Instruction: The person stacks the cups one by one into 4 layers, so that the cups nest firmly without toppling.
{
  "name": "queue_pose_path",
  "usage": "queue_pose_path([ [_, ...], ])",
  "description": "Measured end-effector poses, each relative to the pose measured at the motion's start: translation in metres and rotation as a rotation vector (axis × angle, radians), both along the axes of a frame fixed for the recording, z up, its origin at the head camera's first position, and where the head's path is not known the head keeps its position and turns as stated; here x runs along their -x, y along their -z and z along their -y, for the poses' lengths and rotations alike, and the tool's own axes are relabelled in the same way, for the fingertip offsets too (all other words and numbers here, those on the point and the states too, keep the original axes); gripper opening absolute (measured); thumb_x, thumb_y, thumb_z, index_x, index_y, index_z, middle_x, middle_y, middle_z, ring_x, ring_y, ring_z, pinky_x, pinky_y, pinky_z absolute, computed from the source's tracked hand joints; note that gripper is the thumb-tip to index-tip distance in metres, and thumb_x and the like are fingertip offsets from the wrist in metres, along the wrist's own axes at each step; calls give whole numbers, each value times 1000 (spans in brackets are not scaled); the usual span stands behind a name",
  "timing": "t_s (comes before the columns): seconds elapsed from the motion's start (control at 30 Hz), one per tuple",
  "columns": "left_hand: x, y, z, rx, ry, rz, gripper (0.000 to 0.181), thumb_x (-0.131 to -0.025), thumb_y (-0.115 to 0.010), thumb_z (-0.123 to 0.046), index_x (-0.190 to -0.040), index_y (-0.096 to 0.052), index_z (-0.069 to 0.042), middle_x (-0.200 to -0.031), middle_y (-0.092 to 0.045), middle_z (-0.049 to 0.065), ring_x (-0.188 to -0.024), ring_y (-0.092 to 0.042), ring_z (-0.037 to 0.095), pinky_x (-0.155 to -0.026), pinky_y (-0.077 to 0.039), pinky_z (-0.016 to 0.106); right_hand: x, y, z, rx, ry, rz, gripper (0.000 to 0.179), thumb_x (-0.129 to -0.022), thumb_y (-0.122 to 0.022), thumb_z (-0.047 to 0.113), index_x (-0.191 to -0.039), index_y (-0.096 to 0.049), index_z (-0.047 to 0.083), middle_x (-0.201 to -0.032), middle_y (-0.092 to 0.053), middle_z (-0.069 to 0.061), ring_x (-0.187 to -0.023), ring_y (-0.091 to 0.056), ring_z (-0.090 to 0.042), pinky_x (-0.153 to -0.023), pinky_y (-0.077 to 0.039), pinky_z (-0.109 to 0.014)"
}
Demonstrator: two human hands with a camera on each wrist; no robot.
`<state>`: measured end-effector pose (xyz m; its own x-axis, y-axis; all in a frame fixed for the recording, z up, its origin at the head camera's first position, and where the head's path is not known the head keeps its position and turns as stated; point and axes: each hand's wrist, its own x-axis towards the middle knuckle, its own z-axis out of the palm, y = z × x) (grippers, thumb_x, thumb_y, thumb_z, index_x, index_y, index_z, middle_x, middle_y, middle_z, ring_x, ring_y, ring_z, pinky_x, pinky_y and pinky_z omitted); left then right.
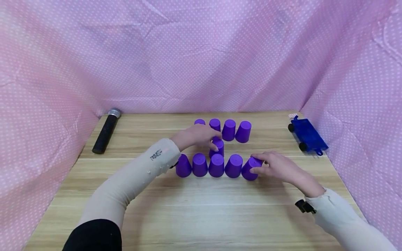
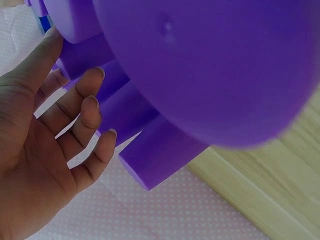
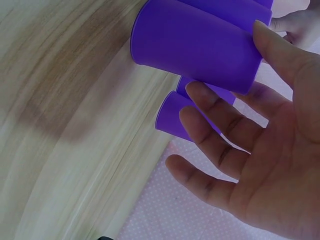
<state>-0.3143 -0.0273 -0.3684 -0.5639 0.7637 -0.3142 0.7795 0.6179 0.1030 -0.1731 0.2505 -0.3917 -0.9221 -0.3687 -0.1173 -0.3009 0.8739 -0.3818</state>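
Note:
Several upside-down purple cups stand in two rows on the wooden table; a front-row cup [image 1: 216, 166] and a back-row cup [image 1: 229, 130] show plainly in the head view. Between the rows is a single purple cup [image 1: 221, 150], which my left hand [image 1: 196, 136] pinches near its top with thumb and index finger. That hand partly covers the leftmost back cups. My right hand [image 1: 279, 167] pinches the rightmost front cup [image 1: 248, 172], slightly tilted. In the right wrist view, the thumb touches this cup [image 3: 195, 45] near its closed end, while the other fingers stay loosely bent.
A black microphone [image 1: 106, 134] with a silver head lies at the table's left edge. Near the right edge sits a blue toy trailer [image 1: 309, 134] with black wheels. Pink dotted cloth [image 1: 201, 62] hangs behind the table [image 1: 207, 216] and along both sides.

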Motion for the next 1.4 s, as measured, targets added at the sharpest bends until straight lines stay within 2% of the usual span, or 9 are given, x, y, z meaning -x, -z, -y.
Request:
queue_pose_path([
  [0.23,1,3,0,-6,15,-22,54,-91,-65,-58,-135,-59,-27,-128,-69,-3,-116,-64,21,-98,-50,44,2,2,-2,22,-9,28,64,-90,-71,46,-136,-61,4,-123,-70,-16,-106,-67,-28,-90,-53,-51],
  [0.37,1,-2,4,-24,18,-40,55,-90,-65,-58,-134,-61,-26,-113,-72,-5,-102,-66,17,-93,-51,42,2,2,-2,17,-11,19,64,-89,-71,48,-136,-61,5,-123,-70,-16,-107,-67,-28,-91,-53,-50],
  [0.53,2,-26,15,-94,-5,-23,53,-90,-68,-55,-131,-63,-22,-94,-68,-4,-86,-61,16,-82,-50,38,3,0,-2,-4,-20,-12,64,-89,-71,50,-134,-63,5,-121,-71,-16,-108,-67,-32,-91,-53,-53],
  [0.73,7,-67,33,-129,-100,-74,54,-88,-68,-58,-131,-64,-26,-94,-68,-3,-85,-62,16,-72,-50,37,3,0,-2,-40,-29,-38,62,-88,-72,50,-132,-65,7,-117,-73,-14,-105,-68,-31,-90,-54,-52],
  [0.9,19,-87,46,-163,-167,-36,51,-90,-69,-54,-131,-63,-24,-95,-68,0,-86,-62,19,-72,-50,36,3,1,-2,-64,-41,-38,61,-89,-71,49,-133,-64,8,-113,-73,-11,-98,-68,-26,-85,-54,-50],
  [1.0,28,-91,50,-149,-198,-38,53,-90,-67,-55,-131,-62,-23,-97,-68,2,-88,-63,20,-74,-50,37,2,-1,-1,-68,-38,-36,62,-88,-71,50,-133,-64,8,-110,-74,-9,-94,-68,-23,-83,-55,-49],
  [1.13,39,-92,52,-137,-208,-61,51,-91,-66,-55,-129,-63,-21,-100,-70,4,-92,-64,22,-77,-51,39,2,-2,0,-65,-28,-24,64,-88,-70,53,-135,-64,10,-94,-72,-1,-80,-60,-15,-72,-51,-39],
  [1.2,44,-92,52,-135,-213,-73,49,-91,-66,-55,-127,-64,-21,-102,-70,4,-94,-64,22,-80,-51,41,2,-2,0,-63,-19,-10,64,-88,-70,53,-135,-63,10,-84,-67,4,-73,-54,-13,-66,-45,-33],
  [1.4,54,-91,47,-125,-239,-75,50,-91,-64,-56,-127,-64,-21,-106,-69,2,-98,-63,22,-85,-50,43,1,-3,0,-68,-7,0,66,-88,-70,53,-136,-62,10,-89,-70,3,-74,-54,-13,-68,-46,-34],
])
